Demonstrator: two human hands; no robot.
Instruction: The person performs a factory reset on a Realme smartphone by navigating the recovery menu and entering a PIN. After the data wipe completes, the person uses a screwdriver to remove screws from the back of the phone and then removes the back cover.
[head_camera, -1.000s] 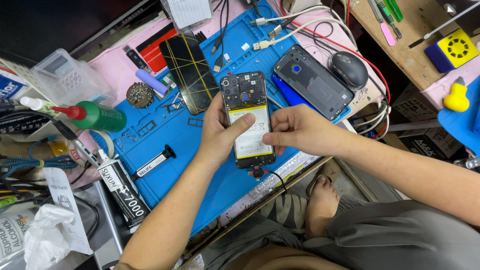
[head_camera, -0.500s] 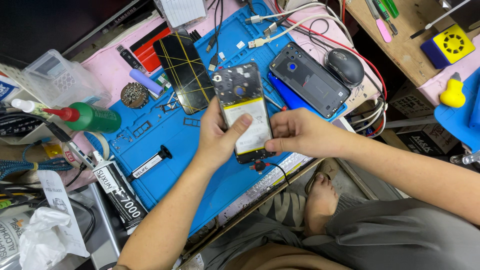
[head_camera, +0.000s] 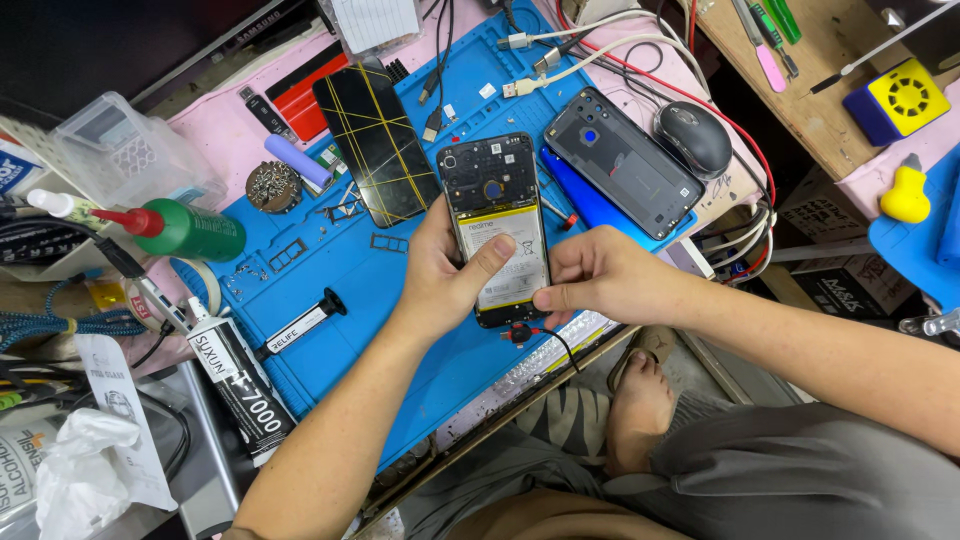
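Over a blue work mat (head_camera: 350, 290) I hold an opened phone (head_camera: 495, 215), back side up, its white battery and dark circuit board exposed. My left hand (head_camera: 445, 275) grips its left edge with the thumb lying across the battery. My right hand (head_camera: 600, 275) pinches the lower right edge of the same phone. A small red clip with a thin black wire (head_camera: 520, 333) hangs just below the phone's bottom end.
On the mat lie a black screen panel with yellow stripes (head_camera: 378, 145), a dark back cover (head_camera: 622, 160), a syringe (head_camera: 298, 324) and a dish of screws (head_camera: 273, 185). A mouse (head_camera: 693, 137), a green bottle (head_camera: 190, 230), a glue tube (head_camera: 240, 385) and cables surround it.
The phone and both hands have shifted slightly; my left thumb now lies further across the battery. The grip of both hands is unchanged.
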